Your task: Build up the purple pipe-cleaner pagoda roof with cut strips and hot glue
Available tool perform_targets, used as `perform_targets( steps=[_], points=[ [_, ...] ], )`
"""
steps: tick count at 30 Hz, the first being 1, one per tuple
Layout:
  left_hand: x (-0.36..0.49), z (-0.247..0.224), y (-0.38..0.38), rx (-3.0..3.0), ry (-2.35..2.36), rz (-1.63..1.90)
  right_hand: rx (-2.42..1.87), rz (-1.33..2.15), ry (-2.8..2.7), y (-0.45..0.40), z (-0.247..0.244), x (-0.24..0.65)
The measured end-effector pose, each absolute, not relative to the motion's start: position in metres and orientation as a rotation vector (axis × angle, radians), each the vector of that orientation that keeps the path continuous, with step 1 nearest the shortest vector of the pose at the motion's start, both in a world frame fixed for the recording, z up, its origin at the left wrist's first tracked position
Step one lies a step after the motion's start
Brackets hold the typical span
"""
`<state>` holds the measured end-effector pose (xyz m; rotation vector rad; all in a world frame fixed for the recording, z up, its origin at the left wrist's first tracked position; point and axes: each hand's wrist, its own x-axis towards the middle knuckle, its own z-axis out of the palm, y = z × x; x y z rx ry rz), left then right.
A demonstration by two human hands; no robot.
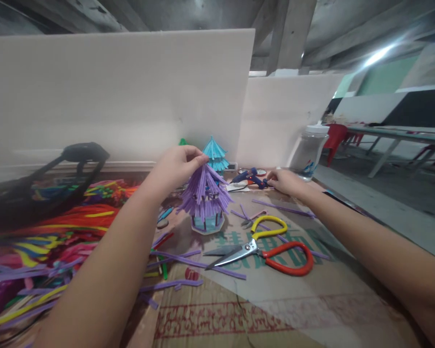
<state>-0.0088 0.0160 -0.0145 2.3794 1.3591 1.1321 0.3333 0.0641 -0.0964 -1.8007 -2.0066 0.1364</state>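
A small purple pagoda model [206, 193] with two layers of fuzzy roof strips stands upright on an octagonal base. My left hand [188, 162] pinches the tip of its upper roof between thumb and fingers. Farther right, my right hand [281, 181] has its fingers closed on the handle end of a dark blue glue gun [252, 176], which lies near the back of the table. Behind the purple model stands a light blue roofed model [214, 152]. Open scissors [253, 246] with one yellow and one red handle lie in front of the purple model.
Colourful fuzzy strips [72, 220] are heaped on the left, beside a blurred black object [83, 154]. Loose purple strips [199, 261] lie near the scissors. A clear bottle [309, 152] with a white lid stands at the back right. White boards [123, 96] rise behind the table.
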Motion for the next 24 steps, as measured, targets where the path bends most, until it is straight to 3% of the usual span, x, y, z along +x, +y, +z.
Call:
perform_targets(
  steps=[11, 17, 24],
  points=[
    [-0.003, -0.014, 0.009, 2.374, 1.370, 1.177, -1.697, 0.251, -2.362, 0.015, -0.111, 0.253],
    [-0.002, -0.015, 0.010, 2.391, 1.325, 1.196, -1.625, 0.430, -2.212, 0.021, -0.132, 0.250],
    [-0.003, -0.016, 0.012, 2.384, 1.331, 1.183, -1.432, 0.810, -1.872, 0.019, -0.123, 0.262]
  ],
)
